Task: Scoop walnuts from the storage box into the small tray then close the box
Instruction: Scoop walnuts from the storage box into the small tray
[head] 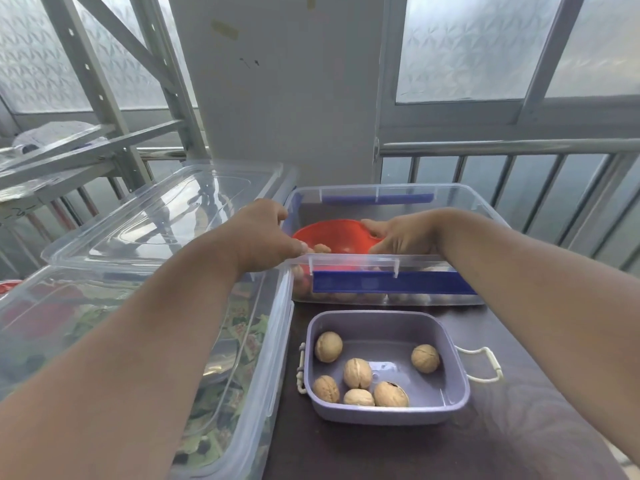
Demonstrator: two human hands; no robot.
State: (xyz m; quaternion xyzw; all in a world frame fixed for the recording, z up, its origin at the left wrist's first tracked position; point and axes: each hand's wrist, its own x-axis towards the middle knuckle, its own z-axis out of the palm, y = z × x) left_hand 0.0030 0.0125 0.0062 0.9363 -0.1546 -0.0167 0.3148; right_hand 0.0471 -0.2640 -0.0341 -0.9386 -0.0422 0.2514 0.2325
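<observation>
Both forearms reach forward over a dark desk [485,452]. The left hand [258,233] grips the near left rim of the clear storage box [450,202], fingers curled over it. The right hand [398,235] holds a red scoop [332,235] inside the box. Six walnuts [356,372] lie in the small purple tray [388,410] just in front. No readable writing.

A pale wall panel [277,81] stands between frosted, patterned windows [485,46] letting in soft daylight, with a metal railing [502,147] below, grey shelving struts [104,81] at left and a dark tabletop [485,445].
</observation>
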